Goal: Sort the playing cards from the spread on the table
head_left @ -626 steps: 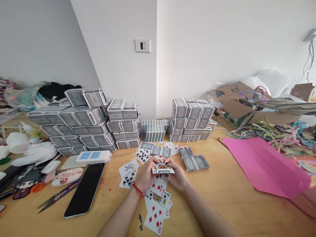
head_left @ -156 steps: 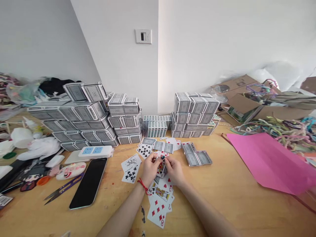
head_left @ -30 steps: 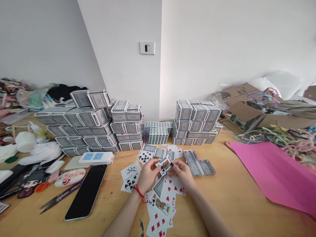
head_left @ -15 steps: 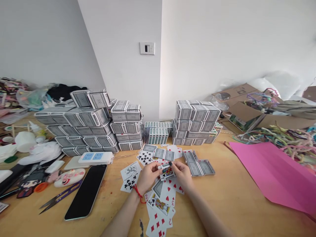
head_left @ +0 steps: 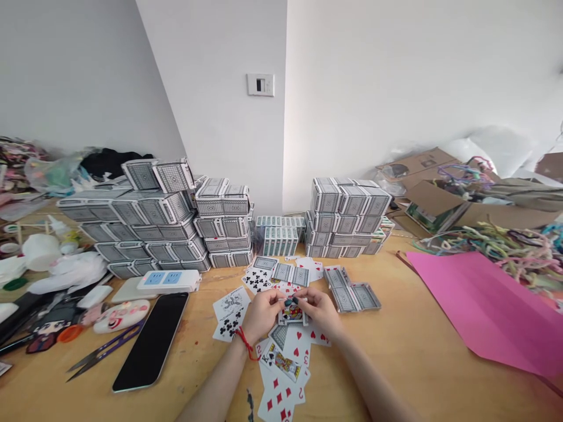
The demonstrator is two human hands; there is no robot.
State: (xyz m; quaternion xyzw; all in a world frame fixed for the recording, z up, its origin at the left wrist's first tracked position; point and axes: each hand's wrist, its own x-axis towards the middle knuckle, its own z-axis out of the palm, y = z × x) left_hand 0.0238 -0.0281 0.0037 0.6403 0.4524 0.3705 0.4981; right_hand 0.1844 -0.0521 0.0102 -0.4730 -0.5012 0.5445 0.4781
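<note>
My left hand (head_left: 260, 315) and my right hand (head_left: 318, 309) meet over the wooden table (head_left: 422, 363), both pinching the same face card (head_left: 292, 313) by its upper edge, with the card hanging face toward me. A red string circles my left wrist. Below the hands lies a row of face-up cards (head_left: 284, 369), mostly red, running toward me. More loose cards (head_left: 281, 272) lie just beyond the hands, some face down. A joker and a club card (head_left: 229, 313) lie to the left.
Stacks of grey card boxes (head_left: 153, 220) and another stack of grey boxes (head_left: 345, 218) line the wall. A black phone (head_left: 152, 341), scissors (head_left: 99, 354) and a power strip (head_left: 169, 281) lie left. Two opened box halves (head_left: 350, 294) sit right of my hands, pink paper (head_left: 484, 310) farther right.
The face card has come down from a raised tilt to hang upright between both hands, closer to the table. The hands have drawn closer together. The view shifted slightly.
</note>
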